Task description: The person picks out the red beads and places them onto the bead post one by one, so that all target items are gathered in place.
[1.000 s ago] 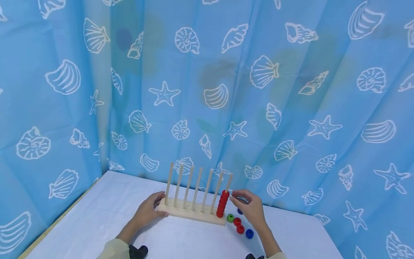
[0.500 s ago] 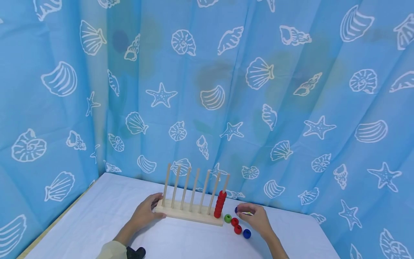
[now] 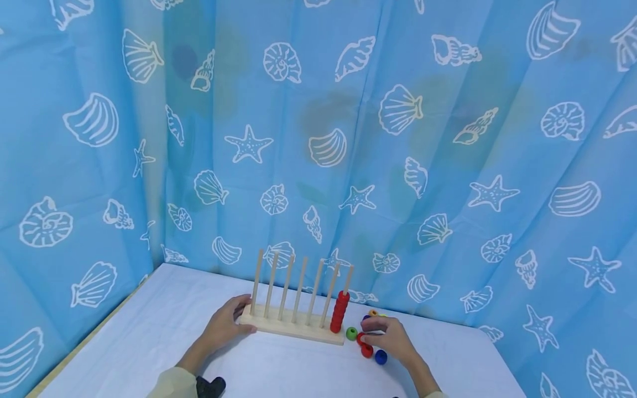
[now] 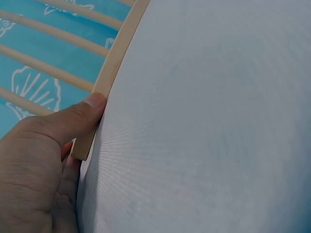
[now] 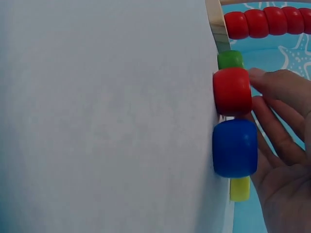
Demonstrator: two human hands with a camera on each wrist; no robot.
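My left hand (image 3: pixel 224 326) grips the left end of a wooden peg stand (image 3: pixel 293 328), thumb on its front edge in the left wrist view. Several upright pegs rise from the stand. Red beads (image 3: pixel 340 312) are stacked on the rightmost peg; the other pegs are bare. My right hand (image 3: pixel 393 337) is at the loose beads to the right, thumb and index finger parted right at a red bead (image 3: pixel 360 338). In the right wrist view another red bead (image 5: pixel 232 92) and a blue bead (image 5: pixel 235 148) stand in front of the fingers, hiding part of them.
A green bead (image 3: pixel 351 333) lies by the stand's right end. Behind the right hand show an orange bead (image 3: pixel 373 313) and a dark blue one (image 3: pixel 366 318). A yellow bead (image 5: pixel 239 189) shows in the right wrist view. A blue shell-print curtain (image 3: pixel 298 138) hangs behind the white table (image 3: pixel 288 370).
My right hand has come down from the top of the red stack, away from the peg, to the loose red beads on the table. The left hand keeps its hold on the stand.
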